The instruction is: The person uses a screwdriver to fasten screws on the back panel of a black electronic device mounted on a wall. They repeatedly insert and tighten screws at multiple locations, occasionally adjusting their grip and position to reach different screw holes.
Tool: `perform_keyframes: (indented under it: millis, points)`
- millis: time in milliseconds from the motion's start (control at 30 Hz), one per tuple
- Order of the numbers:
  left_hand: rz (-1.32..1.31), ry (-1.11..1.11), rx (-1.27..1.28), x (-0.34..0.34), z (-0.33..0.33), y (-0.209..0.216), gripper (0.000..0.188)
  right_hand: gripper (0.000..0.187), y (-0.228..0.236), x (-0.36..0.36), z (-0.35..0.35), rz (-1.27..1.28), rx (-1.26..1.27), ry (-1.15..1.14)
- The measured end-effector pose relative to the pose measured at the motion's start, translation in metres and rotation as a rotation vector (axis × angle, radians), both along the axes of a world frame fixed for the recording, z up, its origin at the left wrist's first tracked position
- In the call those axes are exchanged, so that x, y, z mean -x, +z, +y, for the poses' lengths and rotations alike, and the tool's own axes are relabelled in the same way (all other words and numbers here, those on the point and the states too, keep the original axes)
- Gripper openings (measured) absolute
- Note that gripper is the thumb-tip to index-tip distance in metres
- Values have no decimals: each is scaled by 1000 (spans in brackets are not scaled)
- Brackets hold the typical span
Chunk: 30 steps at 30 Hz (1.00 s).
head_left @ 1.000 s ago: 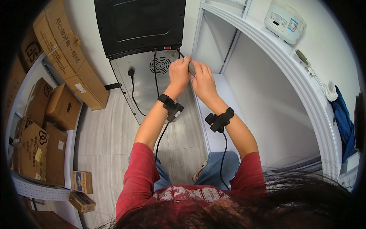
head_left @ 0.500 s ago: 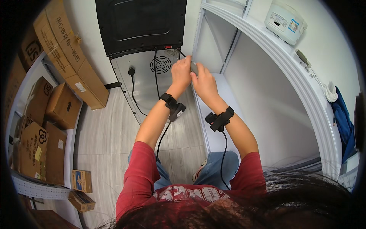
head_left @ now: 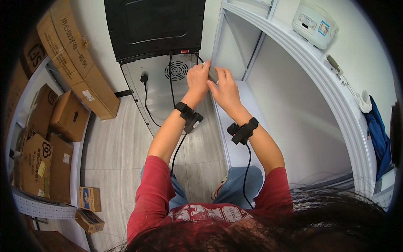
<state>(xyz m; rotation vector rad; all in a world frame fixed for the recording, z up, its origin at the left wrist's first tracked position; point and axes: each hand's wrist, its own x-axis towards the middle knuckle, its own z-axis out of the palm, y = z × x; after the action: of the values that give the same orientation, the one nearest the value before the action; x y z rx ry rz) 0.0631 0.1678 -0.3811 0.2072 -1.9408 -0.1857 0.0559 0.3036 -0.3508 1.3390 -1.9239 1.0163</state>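
Observation:
My right hand (head_left: 225, 89) is closed round a grey rounded handle (head_left: 213, 75), partly hidden by its fingers. What the handle leads to cannot be made out. Right beside it my left hand (head_left: 198, 81) has its fingers bent together at the right edge of the appliance; whatever they grip is hidden. The appliance has a black upper panel (head_left: 153, 29) and a bare metal lower back plate (head_left: 147, 94) with a round slotted vent (head_left: 176, 71). Black cords run down the plate, one from a plug (head_left: 144, 77).
White shelving (head_left: 310, 63) curves along the right, bearing a rice cooker (head_left: 314, 25), a screwdriver with a grey-green handle (head_left: 334, 63) and blue cloth (head_left: 379, 138). Cardboard boxes (head_left: 69, 116) fill a left rack, and a tall carton (head_left: 79, 63) leans on the wall. Small boxes (head_left: 90, 199) lie lower left.
My hands have shifted slightly apart at the appliance's edge. The right hand has turned a little, and more of the grey handle shows between them.

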Motion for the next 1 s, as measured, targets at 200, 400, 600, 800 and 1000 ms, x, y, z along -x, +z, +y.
perform_keyframes:
  millis: [200,400,600,800,1000]
  points:
    - [-36,-13,13,1,4,1,37,40,-8,8,-1,36,-3,12]
    - [-34,-25,-2,4,2,-7,42,44,1,-4,-3,-282,-89,-45]
    - [-60,-62,8,4,6,-5,41,48,-17,8,0,-11,-58,-75]
    - [-13,-46,-62,5,8,-9,40,48,-19,-1,10,-44,-76,-83]
    - [-35,-49,-24,1,4,-8,41,46,-18,-2,13,-29,-39,-86]
